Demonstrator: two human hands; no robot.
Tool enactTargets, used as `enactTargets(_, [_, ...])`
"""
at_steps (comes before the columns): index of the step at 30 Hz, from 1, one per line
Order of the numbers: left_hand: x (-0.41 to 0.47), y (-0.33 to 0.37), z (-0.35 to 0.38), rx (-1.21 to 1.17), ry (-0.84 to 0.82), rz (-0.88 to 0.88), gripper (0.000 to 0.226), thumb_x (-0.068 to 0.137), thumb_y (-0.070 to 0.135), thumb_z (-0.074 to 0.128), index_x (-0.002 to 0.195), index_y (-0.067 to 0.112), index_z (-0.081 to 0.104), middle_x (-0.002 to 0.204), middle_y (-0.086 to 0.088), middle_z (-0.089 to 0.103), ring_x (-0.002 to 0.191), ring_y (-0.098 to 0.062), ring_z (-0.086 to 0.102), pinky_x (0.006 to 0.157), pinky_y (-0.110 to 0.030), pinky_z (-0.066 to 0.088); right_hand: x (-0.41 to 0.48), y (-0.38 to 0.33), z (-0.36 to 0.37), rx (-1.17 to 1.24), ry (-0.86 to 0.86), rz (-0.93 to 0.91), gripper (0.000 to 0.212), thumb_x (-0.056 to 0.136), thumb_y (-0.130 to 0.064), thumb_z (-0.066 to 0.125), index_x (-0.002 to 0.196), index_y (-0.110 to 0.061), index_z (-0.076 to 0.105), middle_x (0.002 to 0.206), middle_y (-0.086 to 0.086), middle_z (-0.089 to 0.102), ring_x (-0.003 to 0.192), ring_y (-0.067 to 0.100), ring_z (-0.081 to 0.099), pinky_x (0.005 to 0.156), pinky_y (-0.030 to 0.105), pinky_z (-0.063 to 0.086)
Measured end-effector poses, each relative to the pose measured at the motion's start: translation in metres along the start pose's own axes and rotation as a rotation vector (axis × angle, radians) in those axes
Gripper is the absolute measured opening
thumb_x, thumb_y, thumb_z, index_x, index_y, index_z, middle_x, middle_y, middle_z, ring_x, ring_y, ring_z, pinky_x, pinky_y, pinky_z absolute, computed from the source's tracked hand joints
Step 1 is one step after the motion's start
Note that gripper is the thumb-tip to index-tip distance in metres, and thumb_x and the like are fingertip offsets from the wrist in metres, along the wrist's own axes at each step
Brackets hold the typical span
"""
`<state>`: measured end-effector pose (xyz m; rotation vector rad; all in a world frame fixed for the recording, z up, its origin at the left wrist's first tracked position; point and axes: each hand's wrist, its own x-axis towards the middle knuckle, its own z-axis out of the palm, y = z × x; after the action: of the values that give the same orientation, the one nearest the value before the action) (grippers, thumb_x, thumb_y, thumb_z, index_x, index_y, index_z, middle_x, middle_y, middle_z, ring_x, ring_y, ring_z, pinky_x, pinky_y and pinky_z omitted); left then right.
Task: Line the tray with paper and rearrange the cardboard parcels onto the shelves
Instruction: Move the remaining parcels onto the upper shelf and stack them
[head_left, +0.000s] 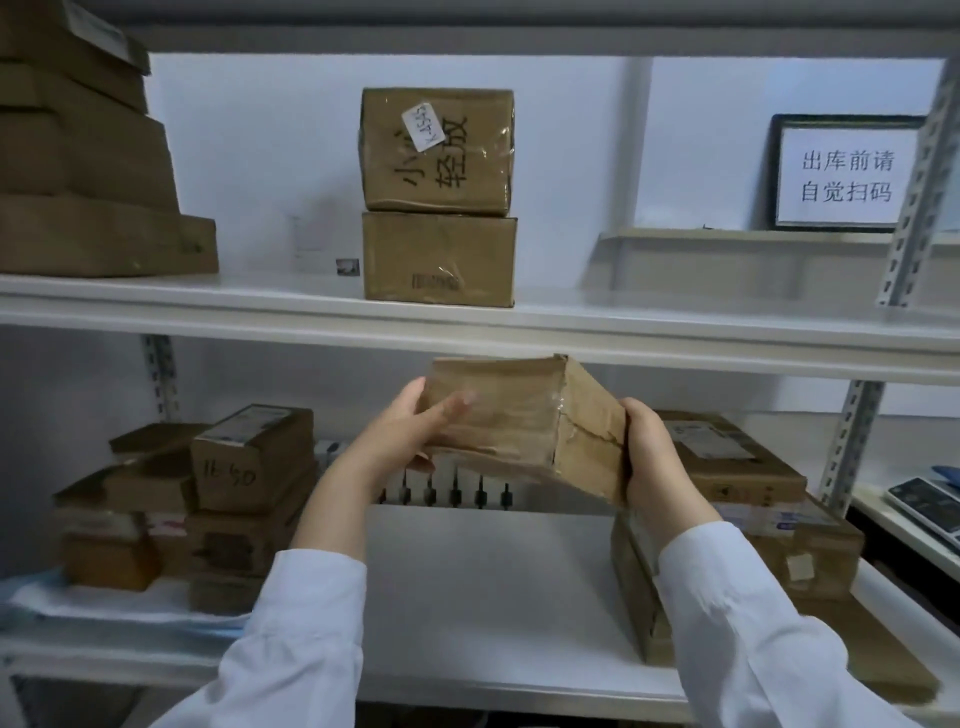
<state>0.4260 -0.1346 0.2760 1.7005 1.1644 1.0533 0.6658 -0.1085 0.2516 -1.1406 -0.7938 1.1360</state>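
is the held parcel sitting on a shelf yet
No, the left hand and right hand hold the parcel in the air above the lower shelf, below the upper shelf.

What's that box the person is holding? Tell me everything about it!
The held parcel is a brown cardboard box, creased and dented, with shiny clear tape wrinkling along its edges. It hangs tilted in the air, its top corner up by the upper shelf board. The left hand grips its left end and the right hand grips its right end. No label shows on the sides in view.
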Motion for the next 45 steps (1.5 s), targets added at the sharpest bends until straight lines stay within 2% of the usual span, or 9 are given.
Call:
enactTargets(4, [-0.011, 0.021, -0.010, 0.128, -0.036, 0.171, 0.116, 0.062, 0.024, 0.085, 0.147, 0.038, 0.007, 0.127, 0.017, 0.039, 0.115, -0.009, 0.044, 0.083, -0.017, 0.042, -0.008, -0.013, 0.004, 0.026, -0.053, 0.040, 0.032, 0.094, -0.029, 0.038, 0.074, -0.015, 0.058, 0.069, 0.007, 0.061, 0.063, 0.025, 0.059, 0.054, 0.030, 0.051])
enactTargets(8, [-0.016, 0.038, -0.017, 0.070, 0.010, 0.372, 0.120, 0.057, 0.010, 0.086, 0.145, 0.047, 0.013, 0.134, 0.019, 0.037, 0.116, 0.000, 0.047, 0.084, -0.014, 0.046, -0.016, -0.029, 0.009, -0.041, -0.192, 0.079, 0.031, 0.092, -0.030, 0.047, 0.087, -0.009, 0.069, 0.078, 0.011, 0.071, 0.068, 0.028, 0.068, 0.064, 0.037, 0.057])
enactTargets(15, [-0.024, 0.070, -0.036, -0.049, 0.204, 0.643, 0.105, 0.044, 0.035, 0.085, 0.136, 0.035, 0.035, 0.128, 0.019, 0.050, 0.116, -0.001, 0.053, 0.092, -0.026, 0.050, -0.028, -0.070, 0.017, 0.042, -0.249, -0.045, 0.051, 0.093, -0.053, 0.037, 0.092, -0.009, 0.063, 0.087, 0.010, 0.067, 0.079, 0.025, 0.062, 0.066, 0.034, 0.048])
enactTargets(23, [-0.029, 0.101, -0.044, 0.014, 0.328, 0.876, 0.105, 0.058, 0.014, 0.080, 0.143, 0.026, 0.019, 0.120, 0.044, 0.041, 0.120, 0.009, 0.044, 0.094, -0.016, 0.047, -0.051, -0.114, 0.050, -0.014, -0.169, -0.583, 0.032, 0.097, -0.035, 0.043, 0.121, -0.019, 0.058, 0.109, 0.000, 0.062, 0.098, 0.016, 0.057, 0.070, 0.029, 0.044])
enactTargets(28, [-0.025, 0.111, -0.047, 0.064, 0.327, 0.894, 0.104, 0.055, 0.021, 0.081, 0.134, 0.045, 0.017, 0.116, 0.050, 0.037, 0.113, 0.018, 0.045, 0.082, -0.012, 0.051, -0.059, -0.134, 0.060, -0.012, -0.120, -0.726, 0.015, 0.098, -0.019, 0.045, 0.107, -0.019, 0.056, 0.092, -0.004, 0.061, 0.080, 0.005, 0.055, 0.072, 0.021, 0.041])
enactTargets(32, [-0.017, 0.122, -0.052, 0.183, 0.400, 0.934, 0.103, 0.058, 0.027, 0.082, 0.128, 0.060, 0.014, 0.124, 0.050, 0.030, 0.117, 0.019, 0.041, 0.093, -0.022, 0.050, -0.068, -0.147, 0.070, 0.016, -0.206, -0.820, 0.041, 0.098, -0.048, 0.034, 0.103, -0.022, 0.066, 0.111, 0.001, 0.065, 0.103, 0.021, 0.057, 0.086, 0.032, 0.042])
enactTargets(36, [-0.006, 0.134, -0.056, 0.239, 0.457, 0.985, 0.100, 0.067, 0.024, 0.079, 0.132, 0.057, 0.010, 0.120, 0.058, 0.023, 0.117, 0.021, 0.040, 0.094, -0.016, 0.046, -0.079, -0.160, 0.082, -0.009, -0.438, -1.013, 0.073, 0.065, -0.084, 0.048, 0.109, -0.028, 0.064, 0.101, -0.009, 0.066, 0.099, 0.009, 0.060, 0.081, 0.022, 0.048])
enactTargets(41, [-0.003, 0.154, -0.060, 0.236, 0.441, 0.996, 0.100, 0.062, 0.039, 0.073, 0.127, 0.062, 0.001, 0.126, 0.049, 0.020, 0.125, 0.010, 0.038, 0.101, -0.021, 0.042, -0.077, -0.172, 0.095, 0.056, -0.521, -1.118, 0.043, 0.080, -0.033, 0.056, 0.122, -0.023, 0.054, 0.105, -0.012, 0.066, 0.100, 0.004, 0.062, 0.076, 0.016, 0.050])
enactTargets(45, [0.000, 0.165, -0.066, 0.217, 0.392, 0.964, 0.101, 0.062, 0.042, 0.070, 0.122, 0.065, -0.007, 0.118, 0.053, 0.017, 0.119, 0.013, 0.037, 0.093, -0.007, 0.039, -0.070, -0.179, 0.108, 0.126, -0.519, -1.148, 0.049, 0.082, -0.029, 0.056, 0.129, -0.017, 0.050, 0.115, -0.003, 0.064, 0.108, 0.012, 0.060, 0.082, 0.019, 0.050])
